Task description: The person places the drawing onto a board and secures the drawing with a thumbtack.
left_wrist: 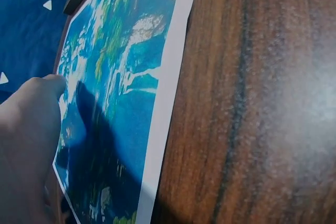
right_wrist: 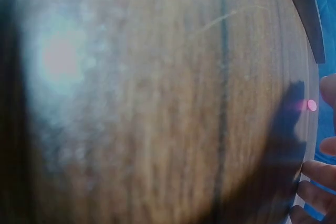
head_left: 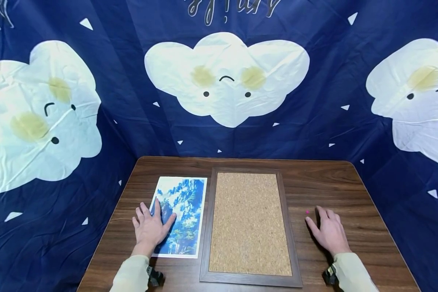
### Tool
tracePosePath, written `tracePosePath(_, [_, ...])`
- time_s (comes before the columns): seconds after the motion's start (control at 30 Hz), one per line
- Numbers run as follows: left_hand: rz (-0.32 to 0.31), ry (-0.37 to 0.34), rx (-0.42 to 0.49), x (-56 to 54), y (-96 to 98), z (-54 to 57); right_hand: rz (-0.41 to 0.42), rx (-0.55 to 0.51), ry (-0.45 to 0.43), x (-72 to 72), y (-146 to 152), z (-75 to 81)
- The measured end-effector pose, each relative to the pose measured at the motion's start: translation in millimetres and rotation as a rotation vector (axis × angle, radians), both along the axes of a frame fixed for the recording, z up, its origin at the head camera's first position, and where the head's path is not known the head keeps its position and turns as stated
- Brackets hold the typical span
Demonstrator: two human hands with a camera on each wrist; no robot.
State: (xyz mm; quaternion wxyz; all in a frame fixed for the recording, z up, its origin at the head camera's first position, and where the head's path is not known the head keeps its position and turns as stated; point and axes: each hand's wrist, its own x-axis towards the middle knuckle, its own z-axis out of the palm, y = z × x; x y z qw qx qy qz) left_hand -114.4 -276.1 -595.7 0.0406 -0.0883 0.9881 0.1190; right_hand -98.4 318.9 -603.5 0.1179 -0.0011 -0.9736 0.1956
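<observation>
A sheet [head_left: 184, 227] printed with a blue mountain landscape lies on the table, its white border showing. Over its left edge my left hand [head_left: 150, 231] spreads its fingers, gripping nothing; whether it presses on the paper I cannot tell. In the left wrist view, the thumb [left_wrist: 31, 100] casts a shadow on the print [left_wrist: 126, 108]. To the right of the sheet lies a cork board [head_left: 250, 225] in a dark wooden frame. My right hand [head_left: 331, 234] is at the table's right side, fingers relaxed and holding nothing. Just beyond its thumb is a small round pink piece [right_wrist: 311, 105], perhaps a pushpin.
The brown wood-grain table [head_left: 325, 174] has rounded far corners. Behind it and at both sides hangs a dark blue cloth [head_left: 131, 121] with large white clouds and small triangles. Each wrist carries a small black camera [head_left: 155, 277].
</observation>
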Motion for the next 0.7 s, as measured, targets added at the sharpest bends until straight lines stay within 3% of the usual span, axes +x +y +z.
tracePosePath(0.4, [0.072, -0.003, -0.001, -1.6, -4.3, -4.1, -0.007, -0.015, 0.017, -3.6, -0.5, -3.0])
tracePosePath(0.7, [0.084, 0.002, -0.024, -2.5, -4.1, -2.1, -0.007, -0.024, 0.036, -6.9, -1.9, -7.3])
